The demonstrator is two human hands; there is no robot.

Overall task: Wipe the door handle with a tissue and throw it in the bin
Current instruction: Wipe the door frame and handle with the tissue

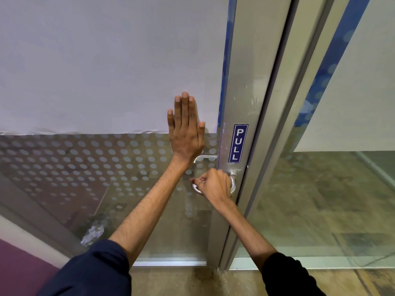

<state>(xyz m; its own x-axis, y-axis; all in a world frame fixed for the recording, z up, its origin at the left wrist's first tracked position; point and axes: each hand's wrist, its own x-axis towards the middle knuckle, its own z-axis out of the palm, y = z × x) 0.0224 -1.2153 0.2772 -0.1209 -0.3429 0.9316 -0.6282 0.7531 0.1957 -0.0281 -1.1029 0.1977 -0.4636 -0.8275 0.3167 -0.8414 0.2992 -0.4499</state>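
Note:
A silver lever door handle (pixel 233 184) is fixed to the aluminium stile of a glass door (pixel 106 82), just below a blue PULL sticker (pixel 238 143). My right hand (pixel 214 185) is closed around the handle, covering most of the lever; only its curved left tip and its base show. No tissue is visible; the fist hides whatever may be inside it. My left hand (pixel 186 130) lies flat against the glass to the upper left of the handle, fingers straight and together, pointing up.
The door has white frosted film above and a dotted pattern below. A fixed glass panel (pixel 320 189) stands to the right of the frame. A second handle (pixel 204 158) shows through the glass. Brown floor lies below. No bin is in view.

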